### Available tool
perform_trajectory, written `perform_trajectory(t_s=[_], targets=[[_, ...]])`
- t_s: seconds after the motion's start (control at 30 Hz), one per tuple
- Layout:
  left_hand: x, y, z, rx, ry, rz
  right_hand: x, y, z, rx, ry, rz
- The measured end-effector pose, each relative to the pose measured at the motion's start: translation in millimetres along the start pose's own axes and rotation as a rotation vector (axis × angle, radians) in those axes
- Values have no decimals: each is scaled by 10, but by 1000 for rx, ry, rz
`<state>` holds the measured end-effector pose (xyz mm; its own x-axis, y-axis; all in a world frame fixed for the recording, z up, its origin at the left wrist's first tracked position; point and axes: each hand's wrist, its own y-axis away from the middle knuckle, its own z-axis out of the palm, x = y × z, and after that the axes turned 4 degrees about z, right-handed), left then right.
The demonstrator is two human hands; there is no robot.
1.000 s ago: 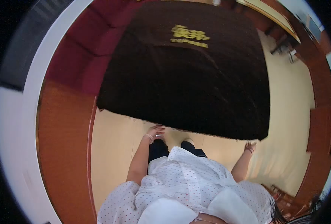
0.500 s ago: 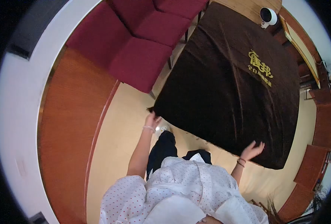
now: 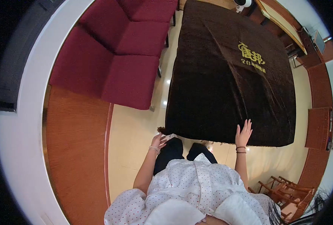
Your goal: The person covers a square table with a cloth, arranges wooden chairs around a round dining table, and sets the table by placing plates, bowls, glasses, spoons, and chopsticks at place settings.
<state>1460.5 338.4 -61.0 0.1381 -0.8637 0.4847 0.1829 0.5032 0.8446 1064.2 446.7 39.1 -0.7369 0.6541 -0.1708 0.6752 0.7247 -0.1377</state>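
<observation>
Head view: I am noting brown cover point(image 3: 207, 101) spread ahead, creases point(image 3: 237, 80) not yet flattened; right hand point(image 3: 243, 135) is lying open over it; left hand point(image 3: 158, 141), near its corner: grip I cannot tell.

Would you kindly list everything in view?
Cloth: one, dark brown, centre
Chairs: at least two, maroon, upper left
Wooden panel: one, brown, left
Floor: one, cream, around cloth
Device: one, white, top
Board: one, cream, upper right
Woodwork: count unclear, brown, right
Slatted furniture: count unclear, brown, lower right
Bracelets: count unclear, pale and dark, wrists
Shirt: one, dotted white, bottom
Trousers: one pair, black, lower middle
Left hand: one, beside cloth's near left corner
Right hand: one, open, over cloth's near edge
</observation>
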Motion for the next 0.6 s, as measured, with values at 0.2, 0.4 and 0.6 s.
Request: perform_trajectory(t_s=[0.2, 0.4, 0.6], targets=[[250, -223, -21, 158, 32, 56, -340, 0, 36, -34, 23, -92], [416, -161, 385, -27, -168, 183, -222, 180, 98, -8, 54, -31], [-99, -533, 34, -61, -534, 36, -202, 576, 144, -30, 38, 13]])
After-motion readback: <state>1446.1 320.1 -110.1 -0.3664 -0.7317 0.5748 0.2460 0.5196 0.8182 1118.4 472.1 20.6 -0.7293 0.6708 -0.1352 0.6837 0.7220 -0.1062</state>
